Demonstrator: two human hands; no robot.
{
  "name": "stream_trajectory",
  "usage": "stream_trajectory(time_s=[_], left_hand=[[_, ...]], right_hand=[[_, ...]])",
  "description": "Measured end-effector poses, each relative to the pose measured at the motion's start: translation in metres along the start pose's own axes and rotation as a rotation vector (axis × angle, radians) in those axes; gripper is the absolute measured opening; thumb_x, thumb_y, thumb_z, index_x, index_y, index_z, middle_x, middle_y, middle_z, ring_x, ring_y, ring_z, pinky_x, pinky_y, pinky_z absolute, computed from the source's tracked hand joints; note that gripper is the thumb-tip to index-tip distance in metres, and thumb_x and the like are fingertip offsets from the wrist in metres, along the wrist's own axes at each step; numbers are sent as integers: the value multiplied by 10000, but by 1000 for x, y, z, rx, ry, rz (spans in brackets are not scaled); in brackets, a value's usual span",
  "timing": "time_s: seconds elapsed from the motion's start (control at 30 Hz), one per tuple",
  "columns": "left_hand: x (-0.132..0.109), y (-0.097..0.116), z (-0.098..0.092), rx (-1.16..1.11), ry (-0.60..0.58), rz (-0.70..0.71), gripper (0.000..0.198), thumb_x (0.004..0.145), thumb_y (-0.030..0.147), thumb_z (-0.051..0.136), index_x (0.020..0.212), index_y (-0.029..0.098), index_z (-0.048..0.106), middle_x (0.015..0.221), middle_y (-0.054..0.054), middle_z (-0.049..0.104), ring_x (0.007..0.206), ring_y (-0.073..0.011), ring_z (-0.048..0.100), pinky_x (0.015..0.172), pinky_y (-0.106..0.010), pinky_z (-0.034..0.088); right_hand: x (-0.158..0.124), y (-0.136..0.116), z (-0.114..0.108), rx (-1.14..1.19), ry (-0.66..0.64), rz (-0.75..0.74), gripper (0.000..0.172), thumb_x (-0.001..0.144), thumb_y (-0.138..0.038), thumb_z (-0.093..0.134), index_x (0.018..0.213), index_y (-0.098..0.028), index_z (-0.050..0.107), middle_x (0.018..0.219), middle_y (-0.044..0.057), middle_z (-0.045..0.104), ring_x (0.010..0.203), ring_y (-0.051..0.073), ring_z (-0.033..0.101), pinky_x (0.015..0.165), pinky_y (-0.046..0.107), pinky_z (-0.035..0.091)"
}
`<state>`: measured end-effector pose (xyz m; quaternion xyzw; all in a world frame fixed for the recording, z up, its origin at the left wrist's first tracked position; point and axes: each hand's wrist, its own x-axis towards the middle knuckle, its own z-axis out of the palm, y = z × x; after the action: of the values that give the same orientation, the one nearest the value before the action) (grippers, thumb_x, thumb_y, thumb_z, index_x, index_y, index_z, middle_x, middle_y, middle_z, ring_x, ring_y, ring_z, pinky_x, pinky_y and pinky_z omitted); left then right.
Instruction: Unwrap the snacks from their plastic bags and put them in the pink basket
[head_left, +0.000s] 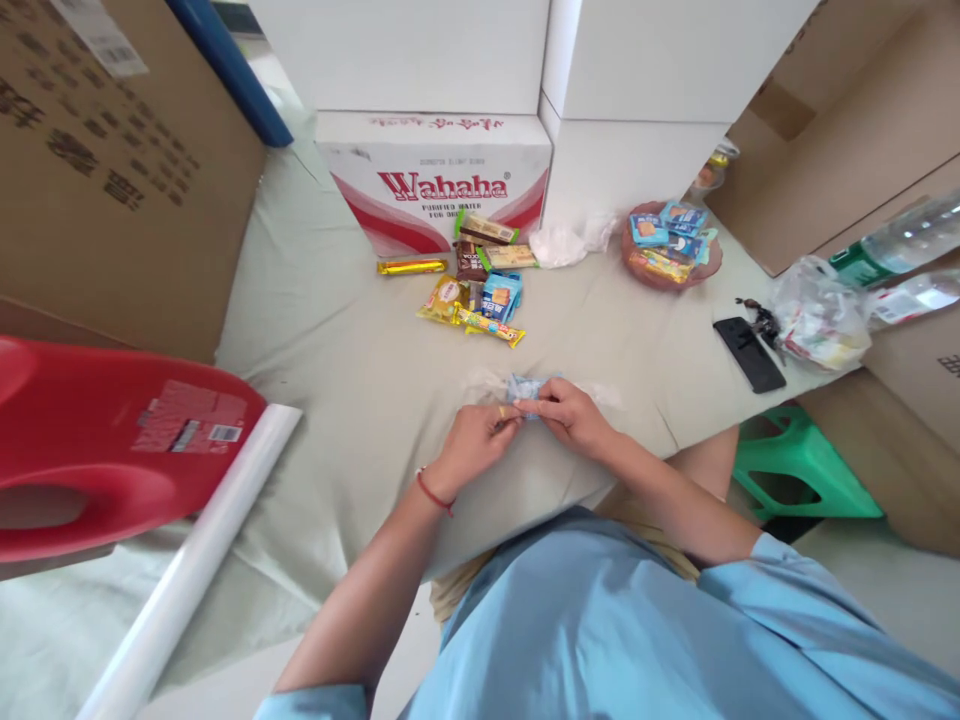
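Near the front edge of the cloth-covered table, my left hand (480,440) and my right hand (577,415) meet over a small blue snack packet (529,384). Both have their fingers closed in a pinch at the packet's near edge, fingertips almost touching. Clear plastic film (481,385) spreads out around the packet; whether it wraps the packet or lies under it I cannot tell. Beyond my hands lies a loose pile of wrapped snacks, with a blue biscuit packet (498,297), a yellow packet (444,298) and a yellow stick-shaped packet (491,326).
A pinkish bowl (666,272) holds several snack packets. White plastic (562,246) lies beside it, before a Wahaba carton (442,185). To the right are a phone (750,355) and a plastic bag (821,315); to the left, a red plastic container (112,440) and white roll (195,560).
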<state>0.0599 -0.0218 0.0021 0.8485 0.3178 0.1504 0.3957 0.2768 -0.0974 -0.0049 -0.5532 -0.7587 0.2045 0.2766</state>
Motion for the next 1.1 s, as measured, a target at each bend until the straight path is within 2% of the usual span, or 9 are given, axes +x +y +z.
stream_trajectory(time_s=[0.13, 0.23, 0.3, 0.4, 0.6, 0.7, 0.8, 0.97, 1.1], left_hand=[[0, -2, -11, -155, 327, -149, 308, 953, 335, 550, 1088, 166, 769, 757, -15, 705, 681, -165, 624, 652, -273, 480], [13, 2, -16, 59, 578, -30, 566, 840, 308, 659, 1384, 153, 649, 1229, -132, 705, 1151, -275, 644, 979, -413, 528], [24, 3, -21, 232, 533, 86, 605, 788, 225, 662, 1392, 211, 654, 1449, -139, 616, 1438, -335, 475, 1197, -545, 372], [28, 0, -28, 399, 364, 182, 285, 840, 142, 588, 1009, 280, 772, 1197, -48, 744, 1397, -300, 525, 1270, -618, 209], [-22, -22, -36, 538, 142, 287, 217, 807, 96, 558, 820, 257, 703, 963, -17, 780, 1168, -245, 670, 1224, -548, 314], [-42, -23, -34, 376, 116, 158, 236, 824, 144, 513, 948, 236, 691, 1013, -53, 769, 1079, -237, 694, 1158, -510, 411], [-35, -12, -27, 249, 320, -120, 264, 958, 291, 460, 1097, 203, 666, 1048, -100, 713, 1015, -250, 669, 1011, -466, 517], [-3, 1, -19, 460, 362, -297, 307, 808, 416, 768, 1010, 191, 711, 1357, -188, 563, 1385, -424, 455, 1129, -618, 405], [3, 11, -22, 230, 300, -301, 128, 818, 304, 698, 862, 195, 649, 1035, -84, 640, 992, -257, 651, 937, -423, 537]], right_hand=[[0, 6, 8, -36, 39, -104, 362, 1085, -246, 434, 1183, -284, 780, 889, 42, 583, 819, 205, 489, 814, 351, 447], [-2, 8, 10, -70, 44, -155, 366, 1074, -194, 441, 1218, -284, 764, 896, 40, 581, 811, 205, 471, 801, 350, 430], [-2, 9, 11, -78, 33, -161, 354, 1068, -182, 453, 1216, -278, 760, 906, 41, 576, 819, 207, 466, 807, 352, 429], [-2, 7, 11, -63, 28, -126, 326, 1053, -171, 474, 1209, -266, 744, 929, 43, 573, 848, 213, 469, 820, 351, 436], [-1, -1, 4, 50, 111, -124, 311, 976, -176, 516, 1261, -163, 640, 1016, 102, 603, 951, 257, 513, 889, 407, 472], [-1, -5, 2, 7, 80, -111, 399, 1036, -340, 544, 1385, -155, 600, 1069, 123, 614, 970, 269, 509, 920, 429, 471], [1, -9, 3, -104, 9, -97, 413, 1064, -427, 543, 1371, -179, 665, 1104, 138, 616, 979, 272, 494, 922, 434, 457], [-4, -15, 4, -178, -33, -65, 381, 1043, -353, 607, 1391, -217, 682, 1114, 125, 603, 1006, 265, 482, 914, 416, 448], [-13, -20, 5, -176, -41, -32, 406, 1011, -300, 661, 1415, -257, 660, 1159, 112, 600, 1058, 271, 489, 930, 422, 465]])
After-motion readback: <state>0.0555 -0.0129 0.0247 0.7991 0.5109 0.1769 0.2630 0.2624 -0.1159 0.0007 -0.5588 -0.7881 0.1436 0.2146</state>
